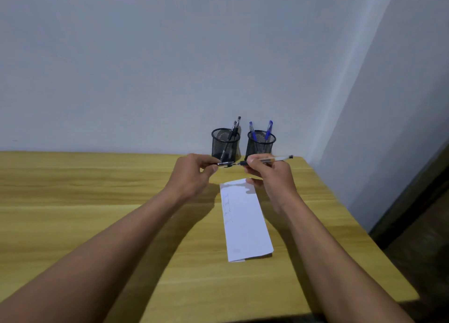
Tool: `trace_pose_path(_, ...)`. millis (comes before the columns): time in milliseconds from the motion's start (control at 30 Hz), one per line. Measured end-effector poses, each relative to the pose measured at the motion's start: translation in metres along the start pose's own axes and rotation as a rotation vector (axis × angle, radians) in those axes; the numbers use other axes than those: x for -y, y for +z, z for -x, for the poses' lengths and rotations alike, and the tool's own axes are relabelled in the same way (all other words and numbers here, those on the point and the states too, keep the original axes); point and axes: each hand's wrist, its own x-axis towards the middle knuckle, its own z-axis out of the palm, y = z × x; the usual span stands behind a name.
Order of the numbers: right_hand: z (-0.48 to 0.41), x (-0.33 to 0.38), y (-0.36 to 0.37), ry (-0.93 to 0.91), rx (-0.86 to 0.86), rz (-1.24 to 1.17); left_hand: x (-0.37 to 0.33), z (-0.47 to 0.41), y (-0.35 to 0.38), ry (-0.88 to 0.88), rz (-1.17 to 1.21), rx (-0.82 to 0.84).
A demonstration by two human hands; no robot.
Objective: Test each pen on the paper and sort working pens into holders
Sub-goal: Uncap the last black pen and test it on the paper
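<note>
Holding a pen (267, 159) in the right hand (269, 174) and its cap (226, 163) pinched in left-hand fingers (213, 168), the person had four pens already sorted into holders (226, 144).

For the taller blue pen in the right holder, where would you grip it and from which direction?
Pinch the capped top of the taller blue pen from above. It leans out past the rim of the right holder, while the mesh wall hides its lower barrel.
</note>
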Motion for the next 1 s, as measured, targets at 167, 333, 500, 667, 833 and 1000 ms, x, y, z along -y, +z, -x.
trace_pose_path(167,0.01,0.017,0.002,0.003,0.035,-0.086,-0.024,0.009,-0.017,0.024,0.027,0.017)
trace_pose_path(333,0.022,0.033,0.001,-0.008,0.095,-0.084,-0.041,0.016,-0.028,0.031,0.081,0.023)
trace_pose_path(500,0.027,0.045,0.0,0.0,0.108,-0.149,-0.051,0.017,-0.033,0.001,0.244,0.066)
trace_pose_path(667,0.034,0.055,0.0,-0.001,0.141,-0.183,-0.066,0.021,-0.038,-0.05,0.396,0.066)
trace_pose_path(833,0.038,0.06,-0.001,-0.008,0.152,-0.209,-0.078,0.026,-0.042,-0.091,0.537,0.094)
trace_pose_path(1000,0.042,0.062,-0.001,0.002,0.161,-0.23,-0.078,0.029,-0.043,-0.133,0.63,0.097)
